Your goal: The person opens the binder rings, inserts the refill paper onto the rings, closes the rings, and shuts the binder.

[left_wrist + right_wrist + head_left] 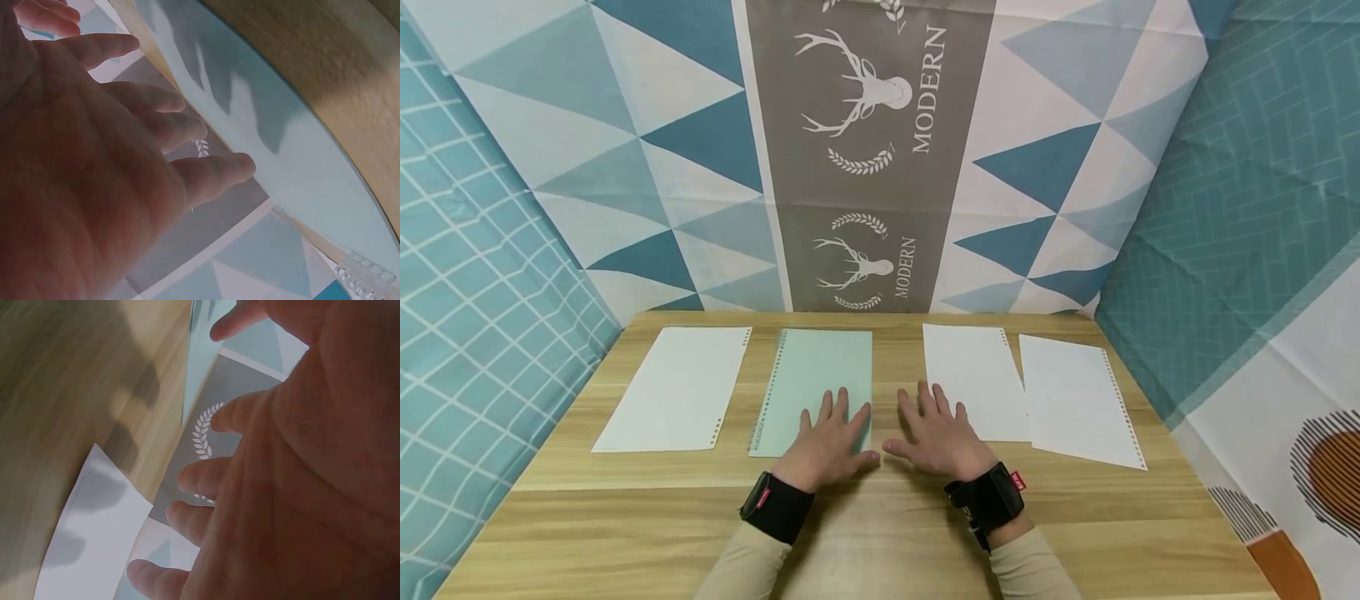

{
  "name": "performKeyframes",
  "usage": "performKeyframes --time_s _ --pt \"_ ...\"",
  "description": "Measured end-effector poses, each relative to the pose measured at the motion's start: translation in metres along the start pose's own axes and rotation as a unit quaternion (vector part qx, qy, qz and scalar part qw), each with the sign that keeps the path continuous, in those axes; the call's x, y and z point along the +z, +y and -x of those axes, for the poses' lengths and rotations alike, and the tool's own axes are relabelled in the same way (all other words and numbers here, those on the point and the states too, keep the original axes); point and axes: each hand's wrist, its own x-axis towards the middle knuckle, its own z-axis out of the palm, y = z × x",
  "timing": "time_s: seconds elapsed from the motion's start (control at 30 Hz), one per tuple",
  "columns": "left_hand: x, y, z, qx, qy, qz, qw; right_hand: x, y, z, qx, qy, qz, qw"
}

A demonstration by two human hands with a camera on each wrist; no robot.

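Observation:
A pale green spiral notebook (820, 367) lies on the wooden table, its coil along the left edge. My left hand (823, 442) hovers over its lower right part with fingers spread; the left wrist view shows a gap and a shadow on the notebook cover (300, 162). To the right, my right hand (940, 433) is held palm down with fingers spread, near a loose white sheet (973, 375) with punched holes. The right wrist view shows its palm (287, 481) with nothing held, the sheet's corner (94, 506) below it. Both hands are apart from each other.
Another white punched sheet (677, 392) lies left of the notebook. A further lined sheet (1078, 400) lies at the right, touching or slightly overlapping its neighbour. The wooden table (625, 525) ends at a patterned cloth (857, 167) behind, with more cloth at both sides.

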Motion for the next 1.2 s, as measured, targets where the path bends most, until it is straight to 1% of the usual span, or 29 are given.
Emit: performKeyframes --time_s 0.13,0.27,0.4,0.57,0.87,1.03,1.2 --pt "0.002 0.001 0.001 0.006 -0.003 0.006 1.0 0.004 0.0 -0.001 0.0 -0.003 0.012 1.0" --pt "0.005 0.002 0.001 0.011 0.0 0.008 0.9999 0.007 0.002 -0.001 -0.003 0.001 0.01 1.0" --pt "0.006 0.003 0.0 0.01 -0.001 0.006 0.9999 0.008 0.003 -0.002 -0.021 0.009 0.0 1.0" --pt "0.006 0.004 0.0 0.005 -0.002 0.002 1.0 0.008 0.002 -0.001 -0.039 0.006 -0.006 0.999" --pt "0.007 0.003 0.0 0.008 0.003 -0.039 0.9992 0.012 0.001 -0.002 -0.039 -0.014 -0.002 0.999" --pt "0.003 0.007 0.0 0.016 0.021 -0.063 0.9977 0.01 0.0 -0.005 -0.035 -0.012 0.01 0.999" --pt "0.009 0.015 0.006 0.032 0.038 -0.077 0.9958 0.014 -0.003 0.0 -0.025 -0.02 0.002 0.999"
